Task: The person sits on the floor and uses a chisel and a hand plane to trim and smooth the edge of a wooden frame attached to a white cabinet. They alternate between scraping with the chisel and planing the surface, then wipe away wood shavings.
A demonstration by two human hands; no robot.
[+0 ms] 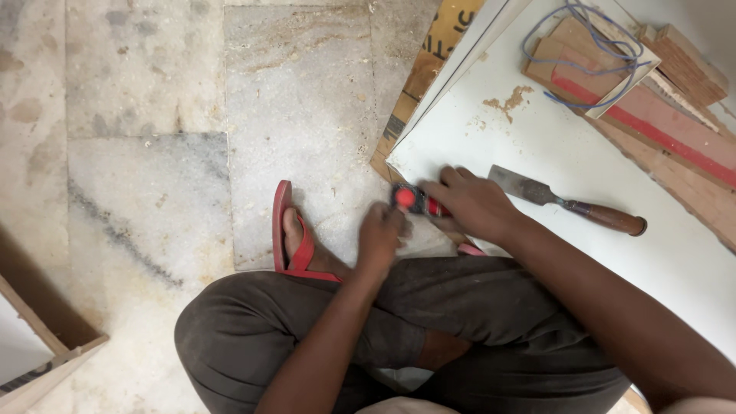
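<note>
My right hand grips a small red and black tool at the near corner of a white board. My left hand is closed just below the tool's red end, touching it or very close; whether it holds anything is hidden. A chisel with a flat steel blade and brown wooden handle lies on the board just right of my right hand. I am squatting, knees in dark trousers below the hands.
My foot in a red sandal rests on the marble floor. Wooden strips and a blue wire lie at the board's far right. Sawdust dots the board. A wooden frame sits lower left.
</note>
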